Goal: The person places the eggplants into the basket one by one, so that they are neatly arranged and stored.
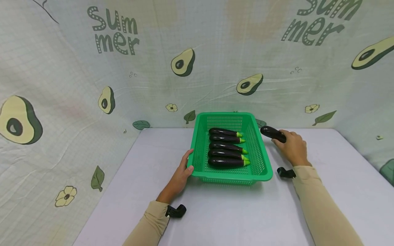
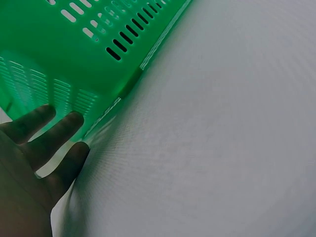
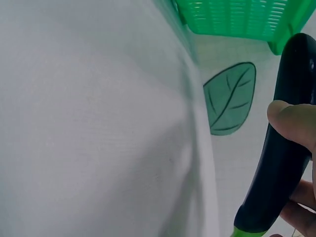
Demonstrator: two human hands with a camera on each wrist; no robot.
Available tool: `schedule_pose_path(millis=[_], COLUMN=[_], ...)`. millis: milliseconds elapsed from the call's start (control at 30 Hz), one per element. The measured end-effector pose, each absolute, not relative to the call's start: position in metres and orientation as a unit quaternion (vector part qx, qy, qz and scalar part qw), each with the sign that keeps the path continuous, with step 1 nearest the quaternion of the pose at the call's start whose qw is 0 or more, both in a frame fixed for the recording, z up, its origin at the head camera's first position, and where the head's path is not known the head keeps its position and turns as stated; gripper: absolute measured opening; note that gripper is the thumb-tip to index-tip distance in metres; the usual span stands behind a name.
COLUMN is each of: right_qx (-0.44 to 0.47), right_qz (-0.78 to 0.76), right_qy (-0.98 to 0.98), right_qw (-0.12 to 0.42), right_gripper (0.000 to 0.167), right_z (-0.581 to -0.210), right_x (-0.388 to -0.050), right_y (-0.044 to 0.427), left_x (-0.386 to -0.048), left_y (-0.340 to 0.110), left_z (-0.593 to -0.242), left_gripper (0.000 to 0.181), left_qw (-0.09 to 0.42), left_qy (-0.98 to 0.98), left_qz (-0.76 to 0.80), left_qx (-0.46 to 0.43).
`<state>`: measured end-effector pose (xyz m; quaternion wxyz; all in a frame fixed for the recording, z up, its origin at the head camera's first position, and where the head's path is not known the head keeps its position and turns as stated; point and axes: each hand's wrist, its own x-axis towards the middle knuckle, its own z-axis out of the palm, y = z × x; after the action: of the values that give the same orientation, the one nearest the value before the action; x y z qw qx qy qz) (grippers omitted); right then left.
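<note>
A green plastic basket [image 1: 232, 177] stands on the table, with several dark eggplants [image 1: 226, 146] lying side by side in it, green stem ends to the right. My left hand [image 1: 181, 174] holds the basket's left side near the front corner, thumb at the rim. In the left wrist view, fingers [image 2: 54, 133] of that hand reach to the slotted outer wall. Right of the basket, my right hand [image 1: 293, 146] grips another eggplant [image 1: 272, 133] around its body. Its rounded end points toward the basket, and the right wrist view shows its green stem end low in the frame.
A white cloth covers the table [image 1: 221, 218]. Behind it hangs a pale backdrop [image 1: 209, 92] printed with avocados, leaves and lettering. Small black devices sit at the left wrist [image 1: 176, 211] and the right wrist [image 1: 286, 173].
</note>
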<state>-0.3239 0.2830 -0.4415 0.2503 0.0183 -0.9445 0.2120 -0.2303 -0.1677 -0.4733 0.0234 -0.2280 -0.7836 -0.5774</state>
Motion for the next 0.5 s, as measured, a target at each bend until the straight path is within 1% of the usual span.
schedule_pose_path(millis=[233,500], right_qx=[0.030,0.027], right_qz=[0.226,0.262], right_qy=[-0.938,-0.922], right_qw=[0.261,0.285], right_gripper=[0.053,0.055], right_z=[-0.440,-0.442], right_x=[-0.317,-0.312], right_y=[0.283,0.286], left_x=[-0.230,-0.230], left_y=[-0.168,-0.167], left_z=[-0.473,-0.474], left_gripper=[0.067,0.071], left_qw=[0.026,0.023], left_qy=[-0.785,-0.780], left_qz=[-0.574,-0.581], left_qx=[-0.230,-0.229])
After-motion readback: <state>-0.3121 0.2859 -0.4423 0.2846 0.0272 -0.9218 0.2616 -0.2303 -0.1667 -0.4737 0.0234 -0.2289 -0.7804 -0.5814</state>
